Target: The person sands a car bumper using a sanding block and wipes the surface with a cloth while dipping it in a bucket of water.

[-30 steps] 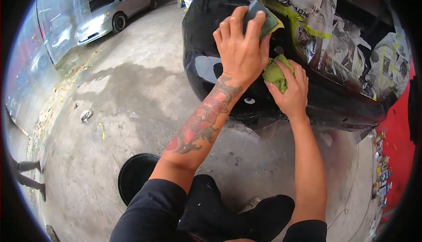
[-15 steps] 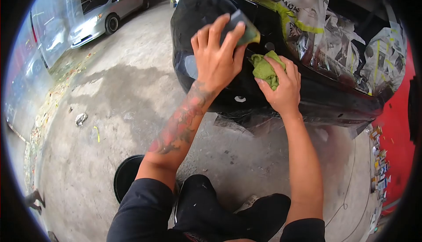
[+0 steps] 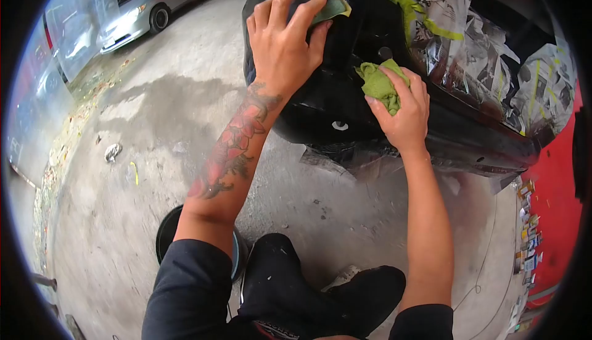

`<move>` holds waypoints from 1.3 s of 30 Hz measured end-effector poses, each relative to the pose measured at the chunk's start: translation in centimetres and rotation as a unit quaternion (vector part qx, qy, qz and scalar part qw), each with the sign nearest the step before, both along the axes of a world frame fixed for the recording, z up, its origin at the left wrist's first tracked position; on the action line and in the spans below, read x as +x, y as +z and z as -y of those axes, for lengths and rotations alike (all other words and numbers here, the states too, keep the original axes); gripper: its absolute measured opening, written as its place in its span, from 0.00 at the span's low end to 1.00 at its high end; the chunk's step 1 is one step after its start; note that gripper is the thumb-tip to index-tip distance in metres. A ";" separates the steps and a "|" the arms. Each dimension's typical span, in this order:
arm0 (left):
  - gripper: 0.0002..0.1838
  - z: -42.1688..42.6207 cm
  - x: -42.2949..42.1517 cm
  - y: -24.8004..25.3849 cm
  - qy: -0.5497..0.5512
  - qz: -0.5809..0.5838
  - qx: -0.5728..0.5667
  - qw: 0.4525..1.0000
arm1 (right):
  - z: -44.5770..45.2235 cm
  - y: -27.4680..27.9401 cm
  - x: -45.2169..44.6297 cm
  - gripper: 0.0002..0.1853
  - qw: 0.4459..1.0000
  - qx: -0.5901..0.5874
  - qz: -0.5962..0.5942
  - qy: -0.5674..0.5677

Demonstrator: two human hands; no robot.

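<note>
My left hand (image 3: 285, 44), its forearm tattooed, presses a dark sheet of sandpaper (image 3: 330, 4) backed by something yellowish against the upper part of a black car body panel (image 3: 308, 115). Its fingers are bent over the sheet, which lies flat on the panel. Lower and to the right, my right hand (image 3: 404, 108) grips a crumpled green cloth (image 3: 380, 87) against the same panel. A small whitish oval spot (image 3: 340, 125) shows on the black surface below the hands.
Newspaper masking (image 3: 487, 68) with yellow-green tape covers the car's upper right. A dark bucket (image 3: 169, 232) stands by my left arm. Small cans (image 3: 529, 241) line the red surface (image 3: 558, 198) at right. A silver car (image 3: 145, 10) is parked at back left.
My left hand has slid up and left with the sandpaper. My right hand, with the cloth, shifts slightly right and up in view; the camera view has also moved a little.
</note>
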State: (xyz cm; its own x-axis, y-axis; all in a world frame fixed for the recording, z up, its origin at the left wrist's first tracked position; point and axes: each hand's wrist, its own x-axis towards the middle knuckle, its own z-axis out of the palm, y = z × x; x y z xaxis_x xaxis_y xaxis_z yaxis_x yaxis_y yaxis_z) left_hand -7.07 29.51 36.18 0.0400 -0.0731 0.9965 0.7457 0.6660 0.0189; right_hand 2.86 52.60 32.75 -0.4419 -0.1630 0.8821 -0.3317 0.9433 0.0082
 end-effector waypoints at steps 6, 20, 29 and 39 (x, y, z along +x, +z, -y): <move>0.28 0.5 5.0 -8.4 -0.017 0.164 -0.113 0.980 | -0.2 0.0 -0.2 0.30 1.000 -0.003 0.001 0.019; 0.31 -3.0 5.7 -18.2 -0.091 0.220 0.257 0.937 | 5.9 1.4 -1.7 0.33 0.944 0.318 -0.033 0.087; 0.30 -2.5 3.6 -16.4 -0.057 0.222 0.328 0.916 | 7.7 3.8 -5.9 0.21 0.909 0.388 -0.122 0.091; 0.33 -3.8 5.5 -17.3 -0.054 0.168 0.208 0.962 | 5.9 2.7 -5.4 0.35 0.933 0.319 -0.096 0.134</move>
